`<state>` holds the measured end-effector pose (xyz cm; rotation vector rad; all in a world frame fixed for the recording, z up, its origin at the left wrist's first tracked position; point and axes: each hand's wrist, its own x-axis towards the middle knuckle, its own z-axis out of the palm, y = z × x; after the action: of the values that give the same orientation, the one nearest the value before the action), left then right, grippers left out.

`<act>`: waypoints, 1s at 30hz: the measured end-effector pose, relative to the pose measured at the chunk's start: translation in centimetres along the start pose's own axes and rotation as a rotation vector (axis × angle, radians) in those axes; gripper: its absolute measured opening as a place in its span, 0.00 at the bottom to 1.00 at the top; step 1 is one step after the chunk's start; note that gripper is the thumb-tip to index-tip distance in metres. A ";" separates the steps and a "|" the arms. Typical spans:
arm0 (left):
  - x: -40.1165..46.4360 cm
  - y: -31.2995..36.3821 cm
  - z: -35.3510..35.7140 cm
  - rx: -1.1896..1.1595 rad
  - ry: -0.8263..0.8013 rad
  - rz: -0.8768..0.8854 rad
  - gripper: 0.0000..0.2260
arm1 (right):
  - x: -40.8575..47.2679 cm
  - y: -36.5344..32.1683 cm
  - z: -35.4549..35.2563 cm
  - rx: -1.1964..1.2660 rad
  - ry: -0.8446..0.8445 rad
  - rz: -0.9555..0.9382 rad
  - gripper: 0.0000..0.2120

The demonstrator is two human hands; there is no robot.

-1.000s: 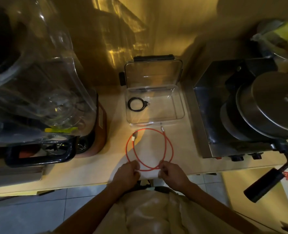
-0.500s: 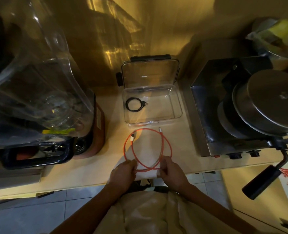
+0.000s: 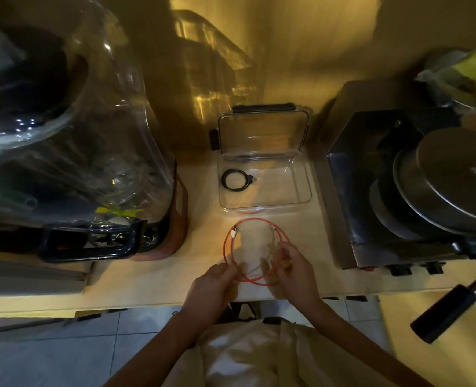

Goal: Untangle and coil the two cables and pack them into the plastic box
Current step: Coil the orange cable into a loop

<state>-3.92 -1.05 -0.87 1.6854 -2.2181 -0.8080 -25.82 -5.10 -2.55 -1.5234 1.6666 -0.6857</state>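
A clear plastic box point(image 3: 303, 191) stands open at the back of the counter, its lid point(image 3: 261, 132) propped upright. Inside it, at the left, lies a coiled black cable point(image 3: 235, 179). In front of the box a red cable point(image 3: 227, 241) lies in loose loops on the counter, its white plugs at the far side of the loop. My left hand point(image 3: 213, 286) pinches the loop's near left part. My right hand point(image 3: 294, 270) grips the near right part, fingers curled round the strands.
A large blender point(image 3: 72, 152) with a clear jug and black handle fills the left. A steel appliance point(image 3: 398, 191) with a round lid and a black crank handle point(image 3: 444, 312) takes the right. The counter's front edge point(image 3: 147, 303) runs just below my hands.
The red loop has shrunk and shifted slightly toward me. My right hand has moved up along the right side of the loop; my left hand holds about the same spot.
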 end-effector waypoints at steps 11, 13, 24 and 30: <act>-0.3 1.6 -3.4 -0.182 0.316 -0.055 0.04 | 1.3 -0.6 -2.4 0.032 0.201 -0.199 0.10; 0.2 1.9 -4.2 -0.191 0.348 -0.060 0.04 | 1.6 -0.9 -3.1 0.022 0.188 -0.212 0.07; 2.5 5.8 -9.7 -0.151 0.602 0.008 0.03 | 1.5 -6.8 -6.7 0.296 0.097 -0.151 0.05; 3.5 8.0 -11.6 -0.325 0.643 0.017 0.05 | 0.9 -10.0 -8.8 0.414 0.054 -0.132 0.05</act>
<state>-5.66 -6.13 12.61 1.4902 -1.5693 -0.4876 -27.30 -8.38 10.36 -1.3297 1.3623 -1.0761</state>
